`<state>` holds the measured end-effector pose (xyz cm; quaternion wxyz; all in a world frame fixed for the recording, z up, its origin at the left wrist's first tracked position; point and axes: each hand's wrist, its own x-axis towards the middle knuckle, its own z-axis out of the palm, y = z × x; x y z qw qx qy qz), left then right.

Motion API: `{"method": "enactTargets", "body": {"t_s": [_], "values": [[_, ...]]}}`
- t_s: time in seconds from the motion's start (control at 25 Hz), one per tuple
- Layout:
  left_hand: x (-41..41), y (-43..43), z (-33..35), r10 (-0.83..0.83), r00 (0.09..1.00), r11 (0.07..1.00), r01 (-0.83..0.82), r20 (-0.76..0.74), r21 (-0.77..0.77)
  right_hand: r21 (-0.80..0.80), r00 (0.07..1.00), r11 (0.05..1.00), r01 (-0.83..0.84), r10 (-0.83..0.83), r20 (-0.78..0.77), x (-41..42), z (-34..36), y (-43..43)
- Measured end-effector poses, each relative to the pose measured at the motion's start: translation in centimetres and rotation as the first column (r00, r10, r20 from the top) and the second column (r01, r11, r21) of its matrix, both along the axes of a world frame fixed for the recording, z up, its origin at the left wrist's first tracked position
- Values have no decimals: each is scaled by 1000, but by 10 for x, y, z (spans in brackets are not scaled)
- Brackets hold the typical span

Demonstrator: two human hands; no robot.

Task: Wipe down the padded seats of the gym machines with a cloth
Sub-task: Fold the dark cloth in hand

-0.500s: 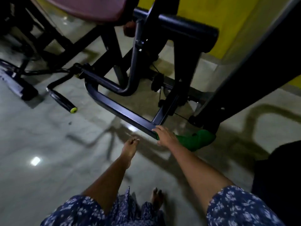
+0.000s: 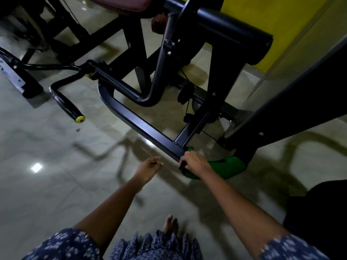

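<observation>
One cloth (image 2: pixel 226 167), seemingly in right hand (image 2: pixel 195 163)

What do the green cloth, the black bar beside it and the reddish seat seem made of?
The green cloth looks like soft matte fabric: it bunches and folds. The black bar is probably painted steel, semi-gloss, with crisp edges and a pale sheen. The reddish seat is likely vinyl over padding, smooth with a rounded edge; dim light leaves it open.
</observation>
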<state>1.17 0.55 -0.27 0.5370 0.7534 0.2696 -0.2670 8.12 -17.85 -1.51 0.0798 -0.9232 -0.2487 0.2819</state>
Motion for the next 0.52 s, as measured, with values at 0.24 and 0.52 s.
{"method": "enactTargets", "body": {"t_s": [0.24,0.52], "values": [[-27,-3,73,-354,913,935,349,202,59,484,981,857,175,-196,-9,-32,102,29],[-78,138,155,-538,720,813,307,439,494,674,956,679,292,-201,-212,-86,187,127]]}}
